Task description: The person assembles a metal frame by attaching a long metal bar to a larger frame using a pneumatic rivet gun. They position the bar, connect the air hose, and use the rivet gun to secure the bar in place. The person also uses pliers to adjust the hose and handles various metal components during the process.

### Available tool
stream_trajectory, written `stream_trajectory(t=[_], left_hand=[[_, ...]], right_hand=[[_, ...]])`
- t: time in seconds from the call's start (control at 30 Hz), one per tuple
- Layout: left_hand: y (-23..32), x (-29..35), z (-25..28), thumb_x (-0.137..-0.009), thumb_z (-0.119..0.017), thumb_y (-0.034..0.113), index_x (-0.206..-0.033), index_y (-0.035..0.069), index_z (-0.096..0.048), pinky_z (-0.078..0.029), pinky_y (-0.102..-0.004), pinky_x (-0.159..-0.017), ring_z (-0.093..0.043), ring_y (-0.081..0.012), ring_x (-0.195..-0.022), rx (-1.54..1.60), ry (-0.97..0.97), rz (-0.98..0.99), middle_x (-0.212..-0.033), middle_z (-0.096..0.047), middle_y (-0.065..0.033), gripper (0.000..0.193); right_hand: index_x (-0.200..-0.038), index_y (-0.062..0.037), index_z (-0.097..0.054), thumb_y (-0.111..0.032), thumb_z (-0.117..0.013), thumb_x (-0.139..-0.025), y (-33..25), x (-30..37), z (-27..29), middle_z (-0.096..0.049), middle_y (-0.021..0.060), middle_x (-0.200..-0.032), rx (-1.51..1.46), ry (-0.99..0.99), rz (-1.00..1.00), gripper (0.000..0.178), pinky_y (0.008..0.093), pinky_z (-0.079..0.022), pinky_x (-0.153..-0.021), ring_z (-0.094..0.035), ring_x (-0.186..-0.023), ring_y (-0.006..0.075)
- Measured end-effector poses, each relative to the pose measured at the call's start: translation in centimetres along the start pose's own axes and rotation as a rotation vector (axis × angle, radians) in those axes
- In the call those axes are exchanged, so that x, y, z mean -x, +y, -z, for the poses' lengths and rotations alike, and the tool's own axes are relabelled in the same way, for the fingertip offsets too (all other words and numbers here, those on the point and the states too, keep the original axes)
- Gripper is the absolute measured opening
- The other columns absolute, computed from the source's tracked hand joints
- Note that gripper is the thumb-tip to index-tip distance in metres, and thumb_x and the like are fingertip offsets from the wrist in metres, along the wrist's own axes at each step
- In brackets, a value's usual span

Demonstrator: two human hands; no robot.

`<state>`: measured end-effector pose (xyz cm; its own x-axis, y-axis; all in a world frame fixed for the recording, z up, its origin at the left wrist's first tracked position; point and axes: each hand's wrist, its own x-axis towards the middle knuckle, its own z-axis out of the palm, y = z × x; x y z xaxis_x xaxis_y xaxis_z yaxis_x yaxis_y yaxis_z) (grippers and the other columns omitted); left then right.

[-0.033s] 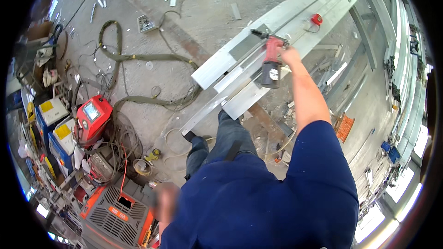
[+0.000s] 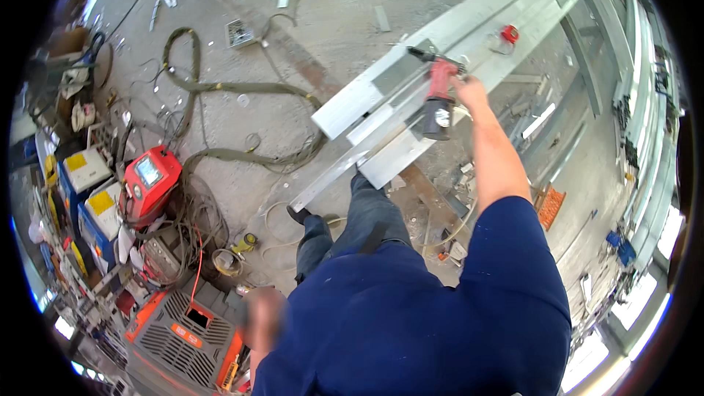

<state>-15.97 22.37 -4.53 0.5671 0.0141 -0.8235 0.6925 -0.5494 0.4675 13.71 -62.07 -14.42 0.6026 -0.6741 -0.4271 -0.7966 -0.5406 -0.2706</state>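
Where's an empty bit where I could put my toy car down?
There's mostly bare floor between the rusty strip and the long pale panels. The panels' corner nearest the hose also looks bare, clear of the red drill in the right hand. It's crowded on the left: cables tangle beside the red machine, near blue boxes.

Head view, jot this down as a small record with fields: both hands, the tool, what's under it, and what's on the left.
Right hand: gripping the power tool
Power tool: red body, black nose and base, above the metal strips; contact unclear
Metal strips: long, pale, side by side, small red object on top
Left hand: blurred, near the orange and gray machine; grip unclear
Left side: red machine with a screen, thick green hose
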Motion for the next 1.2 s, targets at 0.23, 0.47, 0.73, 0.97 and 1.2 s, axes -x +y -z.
stream_trajectory(t=[0.23,0.47,0.73,0.97,1.2], left_hand=[[-1.0,-4.9,4.7,-0.095,-0.068,0.019,-0.126,-0.008,-0.061,-0.054,-0.0331,-0.080,-0.068,-0.0202,-0.088,0.057,0.006,0.193,-0.107,-0.071,-0.0137,0.041],[-12.8,-10.1,17.6,-0.094,-0.068,0.020,-0.115,-0.005,-0.066,-0.052,-0.0342,-0.072,-0.067,-0.0182,-0.080,-0.040,0.057,-0.073,-0.095,-0.070,-0.0095,0.033],[-8.6,-9.9,28.7,-0.096,-0.067,0.021,-0.085,0.002,-0.067,-0.041,-0.0341,-0.052,-0.058,-0.0172,-0.061,0.311,0.259,0.442,-0.078,-0.063,-0.0046,0.022],[-3.2,-17.1,29.8,-0.093,-0.070,0.022,-0.110,-0.005,-0.068,-0.052,-0.0338,-0.066,-0.066,-0.0191,-0.074,0.215,0.155,0.165,-0.090,-0.070,-0.0101,0.032],[8.2,-19.0,30.0,-0.091,-0.072,0.024,-0.115,-0.007,-0.068,-0.054,-0.0341,-0.072,-0.068,-0.0197,-0.079,-0.125,0.035,0.088,-0.095,-0.072,-0.0135,0.039]], right_hand=[[-0.114,0.0046,-0.069,-0.053,-0.068,-0.084,2.2,11.4,0.5,-0.070,0.0285,-0.110,0.009,0.235,-0.014,0.065,0.0456,-0.050,-0.095,-0.067,-0.109,0.0406],[-0.106,0.0034,-0.072,-0.043,-0.072,-0.083,3.8,28.1,-3.8,-0.074,0.0235,-0.102,0.031,0.209,-0.072,0.052,0.0425,-0.054,-0.086,-0.071,-0.098,0.0362],[-0.107,0.0037,-0.072,-0.035,-0.073,-0.082,-2.8,39.3,-3.3,-0.075,0.0211,-0.100,0.029,-0.073,-0.035,0.045,0.0392,-0.053,-0.087,-0.072,-0.097,0.0320],[-0.104,0.0052,-0.072,-0.033,-0.072,-0.084,-7.2,36.0,-7.1,-0.074,0.0214,-0.099,-0.151,0.010,0.018,0.043,0.0399,-0.054,-0.084,-0.072,-0.094,0.0313],[-0.116,0.0011,-0.068,-0.034,-0.073,-0.086,-19.3,33.0,-13.9,-0.073,0.0218,-0.108,-0.150,-0.236,0.172,0.046,0.0406,-0.055,-0.088,-0.071,-0.099,0.0348]])
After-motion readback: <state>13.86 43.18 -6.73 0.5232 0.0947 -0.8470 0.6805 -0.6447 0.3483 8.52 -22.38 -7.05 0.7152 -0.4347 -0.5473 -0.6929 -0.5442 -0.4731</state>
